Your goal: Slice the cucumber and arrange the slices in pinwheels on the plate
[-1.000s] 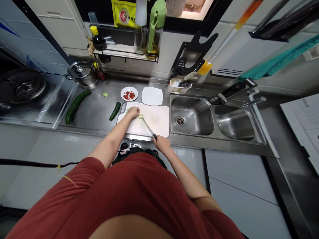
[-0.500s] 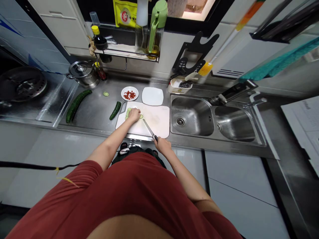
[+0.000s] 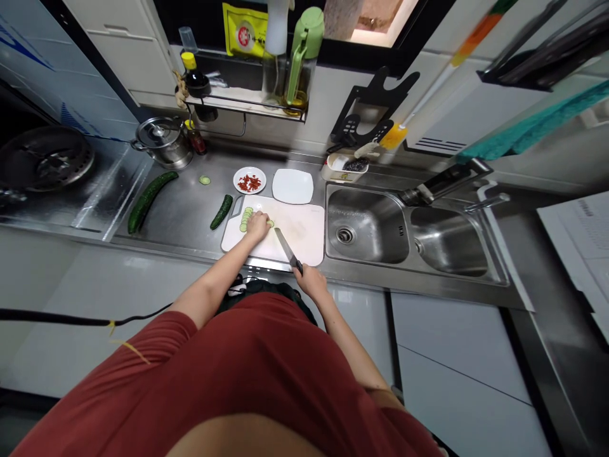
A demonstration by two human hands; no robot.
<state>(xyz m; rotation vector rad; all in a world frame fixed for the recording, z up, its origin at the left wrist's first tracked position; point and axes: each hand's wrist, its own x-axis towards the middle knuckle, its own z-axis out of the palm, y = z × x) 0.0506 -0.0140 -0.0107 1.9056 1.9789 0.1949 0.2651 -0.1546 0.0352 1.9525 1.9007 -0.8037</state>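
Observation:
On the white cutting board, my left hand is closed over cucumber pieces, its fingers curled. A cut cucumber slice shows at its fingertips; the rest under the palm is hidden. Just left of that hand lies a row of cucumber slices. My right hand is wrapped round the black handle of a kitchen knife. Its blade points up and left across the board, the tip a little right of the left fingers. A cucumber half rests on the counter left of the board.
Behind the board stand a plate of chopped red pieces and a white square plate. A whole cucumber, a cucumber end and a lidded pot are farther left. The double sink adjoins on the right.
The left hand has shifted slightly, so more of the slice row shows. The knife blade has turned a little and shows more of its flat side. The whole view has moved slightly.

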